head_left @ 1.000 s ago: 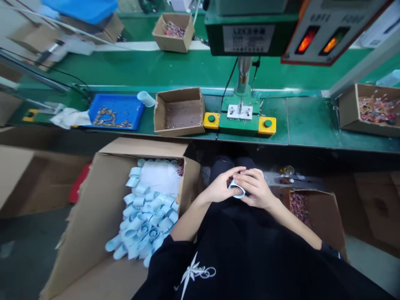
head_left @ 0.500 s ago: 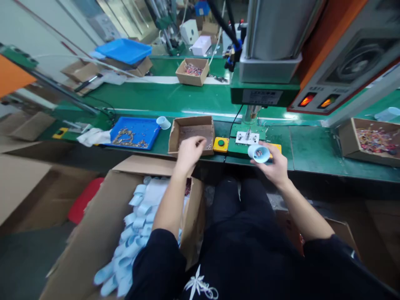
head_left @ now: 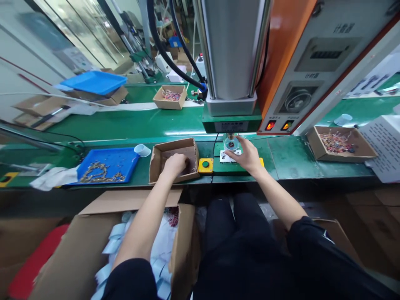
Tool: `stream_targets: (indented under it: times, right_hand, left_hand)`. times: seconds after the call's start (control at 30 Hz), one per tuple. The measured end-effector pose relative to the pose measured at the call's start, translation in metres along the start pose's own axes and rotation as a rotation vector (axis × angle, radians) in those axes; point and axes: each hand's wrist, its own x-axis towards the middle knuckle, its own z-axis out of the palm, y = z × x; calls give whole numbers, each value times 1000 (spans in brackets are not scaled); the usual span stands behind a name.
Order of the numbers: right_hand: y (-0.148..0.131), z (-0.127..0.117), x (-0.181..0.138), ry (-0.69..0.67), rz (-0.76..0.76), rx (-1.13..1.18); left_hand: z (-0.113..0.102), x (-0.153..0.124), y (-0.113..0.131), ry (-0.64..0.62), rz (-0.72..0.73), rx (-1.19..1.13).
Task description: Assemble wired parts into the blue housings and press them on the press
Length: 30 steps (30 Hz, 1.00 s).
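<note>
My right hand point(head_left: 249, 157) is closed on a light blue plastic cup point(head_left: 230, 146), thumb and fingers on either side of it. The cup's open end faces me, and small metal parts show inside. It is at the press head, above a white fixture plate point(head_left: 223, 157). My left hand point(head_left: 175, 166) reaches into a shallow cardboard box point(head_left: 158, 151) that has a few tiny metal pieces in it. Its fingers are curled together, and whatever they pinch is hidden.
Left of the box are a blue tray point(head_left: 104, 155) of metal parts and another cup point(head_left: 142, 150). A green button point(head_left: 205, 165) sits between box and fixture. The press column point(head_left: 233, 54) rises ahead. Below left, a large carton point(head_left: 78, 250) holds pale blue pieces.
My right hand has carried the cup forward from in front of the fixture to the press head. My left hand has gone deeper into the cardboard box. The camera view has shifted.
</note>
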Motion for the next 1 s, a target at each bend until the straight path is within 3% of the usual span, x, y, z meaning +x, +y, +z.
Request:
stream_targets:
  times: [0.23, 0.33, 0.4, 0.47, 0.57, 0.63, 0.73, 0.9, 1.0]
  right_hand:
    - [-14, 1, 2, -79, 84, -175]
    - [-17, 4, -4, -80, 121, -200]
    - [-13, -3, -15, -73, 92, -196]
    - [-1, -16, -34, -1, 15, -166]
    - [25, -37, -68, 188, -74, -91]
    - [41, -45, -86, 238, -110, -76]
    - [51, -44, -100, 258, -144, -81]
    - [46, -31, -110, 290, -112, -113]
    - [48, -29, -114, 295, -96, -113]
  left_hand:
    - [-13, -7, 5, 77, 10, -28]
    - [-16, -25, 21, 248, -28, -170]
    - [-8, -40, 40, 381, 27, -359]
    - [5, -54, 59, 457, 139, -474]
    - [23, -66, 78, 464, 240, -381]
    - [26, -67, 84, 439, 243, -296]
    - [13, -66, 88, 377, 216, -228]
    - [-33, -55, 93, 275, 209, -235]
    - [-59, -44, 103, 289, 291, -398]
